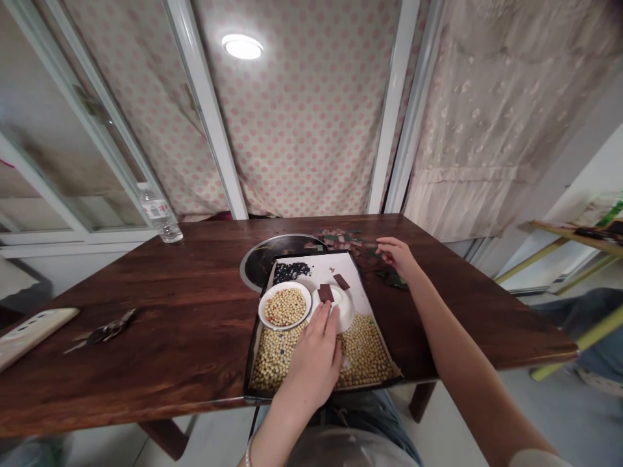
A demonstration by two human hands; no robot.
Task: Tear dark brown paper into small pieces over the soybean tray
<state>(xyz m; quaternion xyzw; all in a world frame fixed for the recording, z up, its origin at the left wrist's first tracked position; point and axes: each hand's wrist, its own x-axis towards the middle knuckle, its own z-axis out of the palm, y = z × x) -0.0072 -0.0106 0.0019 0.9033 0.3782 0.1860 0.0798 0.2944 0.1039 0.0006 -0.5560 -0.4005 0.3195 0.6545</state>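
Soybeans point(363, 353) cover most of the black tray point(249, 379), with more heaped in a white bowl point(261, 312). The left hand's point(316, 363) fingers point(327, 324) lie together against a white dish point(346, 318) holding two brown squares point(326, 293), grip unclear; the right hand's point(396, 256) fingers point(382, 243) sit slightly apart by coloured scraps point(341, 239) on the desk point(146, 305)

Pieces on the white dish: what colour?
The pieces are dark reddish brown; the head view shows them best.
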